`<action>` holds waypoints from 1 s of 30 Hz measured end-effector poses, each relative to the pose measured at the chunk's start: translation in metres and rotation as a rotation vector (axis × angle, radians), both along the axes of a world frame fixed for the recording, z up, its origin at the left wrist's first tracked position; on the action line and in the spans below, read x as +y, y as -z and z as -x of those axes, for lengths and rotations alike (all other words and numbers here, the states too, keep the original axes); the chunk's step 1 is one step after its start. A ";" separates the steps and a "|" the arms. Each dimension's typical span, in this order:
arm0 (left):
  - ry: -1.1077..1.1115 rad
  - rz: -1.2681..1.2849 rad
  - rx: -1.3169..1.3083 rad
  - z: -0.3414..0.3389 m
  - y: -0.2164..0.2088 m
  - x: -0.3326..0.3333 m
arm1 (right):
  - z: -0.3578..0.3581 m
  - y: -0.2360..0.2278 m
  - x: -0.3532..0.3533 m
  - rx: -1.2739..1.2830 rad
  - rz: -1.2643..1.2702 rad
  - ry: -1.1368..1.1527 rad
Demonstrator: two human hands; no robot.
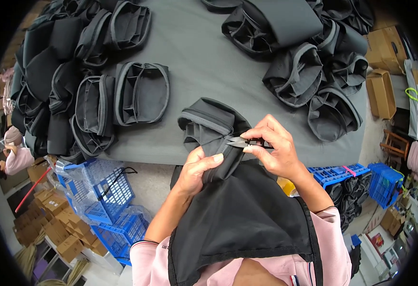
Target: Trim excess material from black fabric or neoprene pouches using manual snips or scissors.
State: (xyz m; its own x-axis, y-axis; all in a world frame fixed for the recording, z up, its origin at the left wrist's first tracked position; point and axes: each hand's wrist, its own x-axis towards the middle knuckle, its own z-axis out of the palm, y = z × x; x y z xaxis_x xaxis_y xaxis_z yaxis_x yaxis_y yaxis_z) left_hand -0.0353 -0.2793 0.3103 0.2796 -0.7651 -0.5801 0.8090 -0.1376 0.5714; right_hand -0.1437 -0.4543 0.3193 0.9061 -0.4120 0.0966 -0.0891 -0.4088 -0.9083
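Note:
A black zippered fabric pouch with inner dividers lies at the near edge of the table, between my two hands. My left hand is closed on the pouch's near side, thumb pressed on the cloth. In my right hand is a pair of thread snips, gripped between thumb and fingers. Their pointed metal blades rest against the pouch by its zipper seam. My fingers hide most of the snips' dark handle.
Similar black pouches are piled on the grey table at left, with more at right. Blue plastic crates stand below on the left, another blue crate at right. Cardboard boxes stand beyond the right edge. A person is far left.

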 end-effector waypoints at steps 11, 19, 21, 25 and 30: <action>0.048 0.072 -0.100 0.013 0.032 0.005 | 0.001 -0.009 0.014 -0.079 0.041 -0.030; -0.045 0.091 -0.228 0.014 -0.012 0.009 | 0.004 0.016 0.006 0.126 -0.406 0.060; -0.037 0.092 -0.256 0.014 -0.008 0.007 | 0.000 0.015 0.006 0.201 -0.474 0.090; 0.012 0.078 -0.334 0.009 -0.017 0.005 | -0.009 0.016 0.001 0.224 -0.279 -0.006; 0.016 0.065 -0.399 0.012 0.022 0.005 | -0.012 0.011 0.005 0.058 0.026 -0.132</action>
